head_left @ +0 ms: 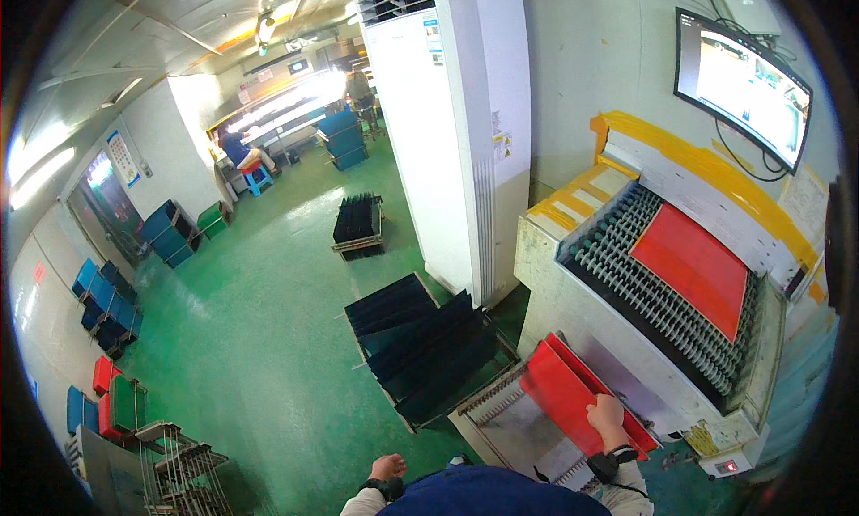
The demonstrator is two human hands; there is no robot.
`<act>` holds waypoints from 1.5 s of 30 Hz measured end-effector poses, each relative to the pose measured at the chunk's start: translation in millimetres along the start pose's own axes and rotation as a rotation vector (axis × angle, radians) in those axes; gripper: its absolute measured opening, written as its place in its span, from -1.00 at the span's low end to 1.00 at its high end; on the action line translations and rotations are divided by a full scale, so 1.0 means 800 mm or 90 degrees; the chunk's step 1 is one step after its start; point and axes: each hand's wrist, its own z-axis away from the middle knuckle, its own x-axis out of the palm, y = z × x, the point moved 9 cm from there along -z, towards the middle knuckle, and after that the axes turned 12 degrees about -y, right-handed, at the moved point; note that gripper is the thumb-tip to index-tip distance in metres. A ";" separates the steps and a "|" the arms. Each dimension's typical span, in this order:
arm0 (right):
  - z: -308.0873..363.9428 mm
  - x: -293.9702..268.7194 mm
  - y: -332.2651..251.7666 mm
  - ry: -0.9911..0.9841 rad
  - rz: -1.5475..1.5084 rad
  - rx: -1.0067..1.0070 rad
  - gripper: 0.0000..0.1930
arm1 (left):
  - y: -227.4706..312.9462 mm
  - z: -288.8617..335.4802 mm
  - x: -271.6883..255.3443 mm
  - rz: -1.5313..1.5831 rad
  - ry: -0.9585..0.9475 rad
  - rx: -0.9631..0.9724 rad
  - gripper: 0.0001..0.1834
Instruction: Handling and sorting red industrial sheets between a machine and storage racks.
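Note:
My right hand [607,416] is closed on the upper edge of a red panel [557,384], a thin flat board standing tilted in a slotted rack [512,427]. Behind it another red panel [574,355] leans in the same rack, close to the machine's side. Low in the view, left of my body, my left hand [387,468] is loosely curled, with nothing visible in it. Up to the right, a red panel [696,264] lies flat on the rollers of a conveyor machine [548,234].
Racks of dark panels [429,346] stand on the floor left of my rack, beside a tall white cabinet unit [420,114]. A monitor [743,82] hangs above the machine. Wire racks [183,471] sit lower left. A seated person [237,147] is at a far bench.

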 end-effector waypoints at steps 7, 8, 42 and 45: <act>0.014 0.013 -0.006 -0.020 -0.002 0.028 -0.72 | 0.003 0.003 0.003 -0.042 0.023 0.001 -0.86; 0.015 0.013 -0.010 -0.022 -0.005 0.024 -0.72 | 0.002 0.002 0.001 -0.047 0.020 -0.005 -0.84; 0.011 -0.001 -0.005 -0.005 -0.025 0.049 -0.74 | -0.010 -0.014 -0.009 -0.028 -0.012 -0.032 -0.79; 0.010 -0.001 -0.006 -0.011 -0.022 0.050 -0.73 | -0.011 -0.010 -0.010 -0.027 -0.002 -0.022 -0.80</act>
